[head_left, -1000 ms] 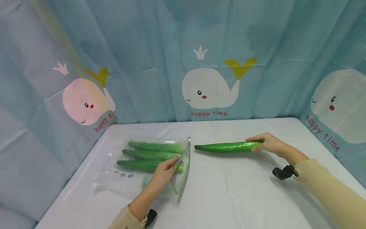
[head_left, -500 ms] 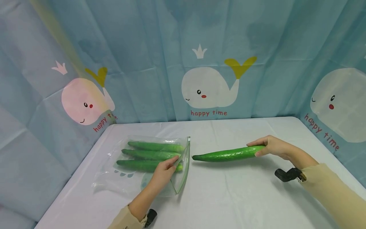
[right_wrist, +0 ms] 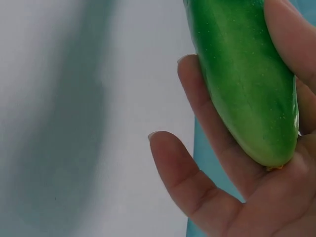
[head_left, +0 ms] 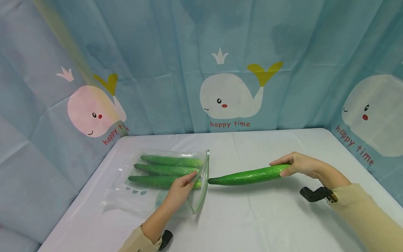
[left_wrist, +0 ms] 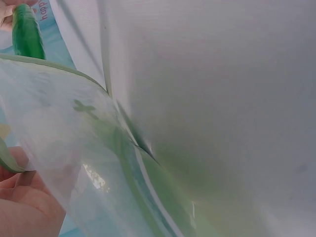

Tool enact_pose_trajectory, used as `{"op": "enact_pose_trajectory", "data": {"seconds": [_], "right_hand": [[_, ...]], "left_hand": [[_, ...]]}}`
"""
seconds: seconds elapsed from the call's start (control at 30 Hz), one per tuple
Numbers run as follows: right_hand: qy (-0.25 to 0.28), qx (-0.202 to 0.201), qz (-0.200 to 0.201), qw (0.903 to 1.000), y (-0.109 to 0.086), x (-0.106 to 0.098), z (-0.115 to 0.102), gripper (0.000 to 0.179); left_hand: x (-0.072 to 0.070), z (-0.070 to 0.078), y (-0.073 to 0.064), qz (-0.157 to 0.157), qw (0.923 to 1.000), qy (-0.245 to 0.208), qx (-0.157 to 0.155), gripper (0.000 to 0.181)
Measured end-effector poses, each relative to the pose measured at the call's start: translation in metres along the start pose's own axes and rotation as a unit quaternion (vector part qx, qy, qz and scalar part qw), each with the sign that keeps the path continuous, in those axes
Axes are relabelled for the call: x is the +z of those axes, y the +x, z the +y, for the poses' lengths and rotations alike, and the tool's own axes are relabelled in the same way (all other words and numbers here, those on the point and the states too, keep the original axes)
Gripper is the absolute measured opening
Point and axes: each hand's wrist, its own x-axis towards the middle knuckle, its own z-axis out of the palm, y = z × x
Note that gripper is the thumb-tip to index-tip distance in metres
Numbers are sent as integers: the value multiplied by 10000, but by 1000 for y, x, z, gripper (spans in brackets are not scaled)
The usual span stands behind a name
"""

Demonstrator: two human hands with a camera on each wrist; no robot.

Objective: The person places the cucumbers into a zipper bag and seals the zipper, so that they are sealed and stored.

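A clear zip bag (head_left: 118,204) with a green-edged mouth lies flat on the left, three cucumbers (head_left: 171,161) inside it. My left hand (head_left: 180,190) pinches the upper layer at its mouth, lifting it so the mouth gapes to the right. In the left wrist view, the green rim (left_wrist: 49,63) crosses in front of the held cucumber (left_wrist: 27,32). My right hand (head_left: 300,165) grips another cucumber (head_left: 247,177) by its thick end, between thumb and fingers. Its dark tip points left, right at the bag's mouth. Up close, the rounded end (right_wrist: 247,98) sits against the palm.
A white cloth (head_left: 252,217) covers the table. Blue curtains (head_left: 163,98) printed with whales stand behind and on both sides. Black wrist camera mounts (head_left: 315,193) stick out from both beige sleeves (head_left: 362,210).
My right hand has raised the cucumber off the table and brought it nearer and slightly left, its tip now at the bag's mouth. The left hand and bag have stayed in place.
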Motion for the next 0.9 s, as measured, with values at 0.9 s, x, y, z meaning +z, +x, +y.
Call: {"op": "enact_pose_trajectory", "data": {"seconds": [0.9], "right_hand": [[465, 213, -336, 9981, 21, 25, -10, 54]], "left_hand": [[0, 0, 0, -111, 9999, -12, 38, 42]]}}
